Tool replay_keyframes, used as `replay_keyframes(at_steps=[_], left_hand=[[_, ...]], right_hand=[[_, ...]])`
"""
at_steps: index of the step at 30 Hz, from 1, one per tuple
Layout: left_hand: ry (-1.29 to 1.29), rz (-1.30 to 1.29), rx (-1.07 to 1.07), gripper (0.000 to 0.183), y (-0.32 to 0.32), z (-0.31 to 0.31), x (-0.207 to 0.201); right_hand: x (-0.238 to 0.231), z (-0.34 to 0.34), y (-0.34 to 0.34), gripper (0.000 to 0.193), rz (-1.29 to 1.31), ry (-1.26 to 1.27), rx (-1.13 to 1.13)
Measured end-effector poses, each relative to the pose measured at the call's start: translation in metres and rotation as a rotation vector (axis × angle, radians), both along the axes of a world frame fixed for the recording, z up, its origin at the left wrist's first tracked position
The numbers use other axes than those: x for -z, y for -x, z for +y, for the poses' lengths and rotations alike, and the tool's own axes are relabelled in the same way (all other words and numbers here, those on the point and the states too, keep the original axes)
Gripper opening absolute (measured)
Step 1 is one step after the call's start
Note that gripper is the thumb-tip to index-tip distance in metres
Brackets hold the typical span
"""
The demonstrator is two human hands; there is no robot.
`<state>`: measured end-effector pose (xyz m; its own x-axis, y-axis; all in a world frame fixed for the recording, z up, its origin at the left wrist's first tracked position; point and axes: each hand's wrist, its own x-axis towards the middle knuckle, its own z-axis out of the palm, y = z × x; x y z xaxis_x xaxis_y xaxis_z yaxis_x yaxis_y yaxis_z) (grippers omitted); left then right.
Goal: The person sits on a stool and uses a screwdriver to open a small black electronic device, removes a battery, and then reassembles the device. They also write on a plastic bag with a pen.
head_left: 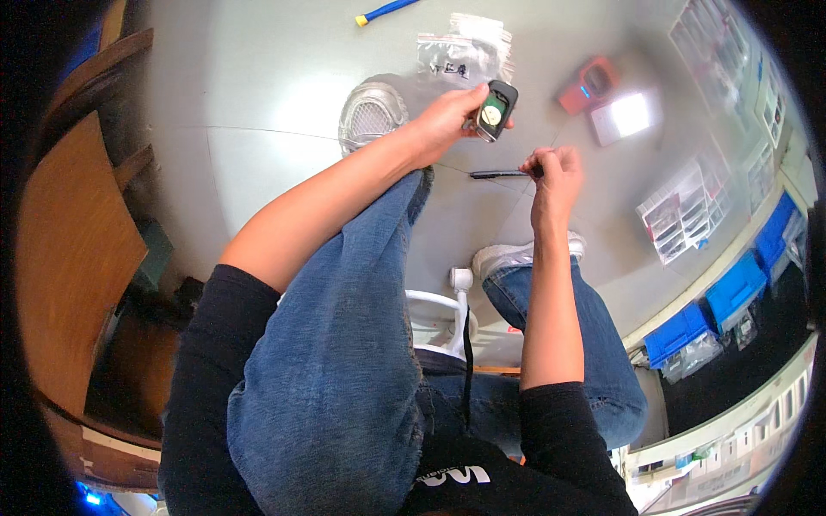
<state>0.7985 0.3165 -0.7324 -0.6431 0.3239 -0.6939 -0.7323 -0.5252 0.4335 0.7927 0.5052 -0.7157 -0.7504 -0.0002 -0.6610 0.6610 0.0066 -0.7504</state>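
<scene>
My left hand [452, 120] is closed around a black car key fob [504, 93] and holds it out above the floor. The fob's inside faces up, with a green circuit board and a round, pale disc like a coin battery. Lower and to the right, my right hand [555, 172] pinches a slim black stick-like tool [497, 175] that points left, below the fob and apart from it. Blur at the right fingers hides the tool's other end, and its kind cannot be made out.
Clear zip bags [456, 58] lie beyond the fob, near a blue-handled tool [387, 11]. To the right are an orange-red device [588, 86], a bright-lit flat box [621, 119] and a clear compartment case [684, 215]. Blue bins [736, 288] line the right side; brown wooden furniture [82, 267] stands left.
</scene>
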Motion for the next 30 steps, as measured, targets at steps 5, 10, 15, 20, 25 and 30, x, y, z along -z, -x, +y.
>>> replay_keyframes(at_steps=[5,10,15,20,25,30], left_hand=[[0.25,0.148,-0.185,0.047,0.019,-0.048,0.009],[0.518,0.216,-0.212,0.044,0.033,-0.081,0.033],[0.292,0.133,-0.353,0.044,0.027,-0.09,0.037],[0.482,0.147,-0.306,0.044,0.02,-0.093,0.015],[0.358,0.107,-0.277,0.044,0.014,-0.074,-0.003],[0.146,0.061,-0.089,0.041,0.004,-0.035,-0.004]], right_hand=[[0.004,-0.007,-0.007,0.023,-0.063,-0.009,0.07],[0.005,-0.007,-0.011,0.023,-0.083,-0.011,0.046],[0.003,-0.008,-0.006,0.022,-0.075,0.004,0.064],[0.024,0.01,-0.01,0.025,0.073,-0.468,-0.206],[0.042,0.041,-0.003,0.028,0.279,-0.92,-0.377],[0.034,0.039,0.008,0.026,0.697,-0.959,-0.522]])
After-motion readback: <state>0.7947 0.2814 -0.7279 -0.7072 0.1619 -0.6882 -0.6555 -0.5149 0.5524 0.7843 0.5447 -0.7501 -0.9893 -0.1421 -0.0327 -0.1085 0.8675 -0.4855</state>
